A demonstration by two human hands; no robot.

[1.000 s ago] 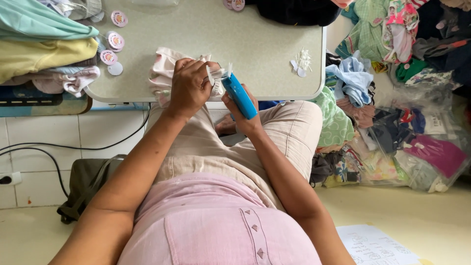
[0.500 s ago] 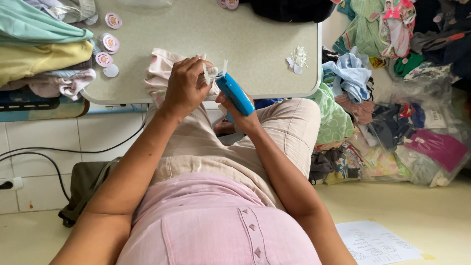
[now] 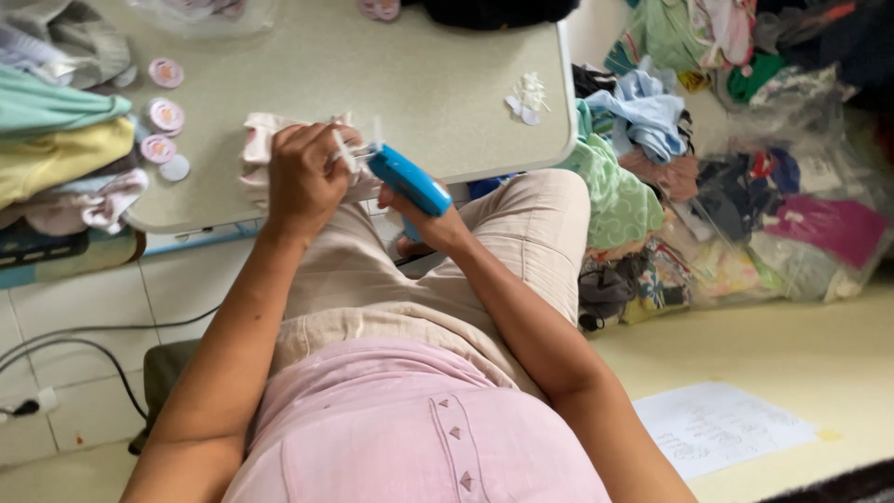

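looking from the left edge, i see a stack of folded clothes [image 3: 56, 140] in green, yellow and grey on the pale table [image 3: 419, 84], with a few small round pink tags [image 3: 166, 115] lying just beside it. on the tiled floor under that end, dark cables [image 3: 84, 340] run along the wall side.

my left hand [image 3: 303, 177] comes next, at the near edge of the table. its fingers are curled and clamped on a small pale pink garment [image 3: 261, 149], which lies bunched partly on the table and partly under my palm. just to the right, touching that cloth, is the tip of a blue tagging gun [image 3: 408, 180], with a strip of white plastic fasteners [image 3: 346, 149] standing up at its front. my right hand [image 3: 430, 224] is closed around the gun's grip from below, so both hands sit close together over my lap, each holding its own thing.

further right on the table, near its far corner, lies a little heap of white fasteners [image 3: 526, 96]. beyond the table edge, a big pile of mixed clothes [image 3: 652, 121] and clear bags of garments [image 3: 801, 224] sits on the floor, and a printed sheet of paper [image 3: 717, 428] lies near my right knee side.
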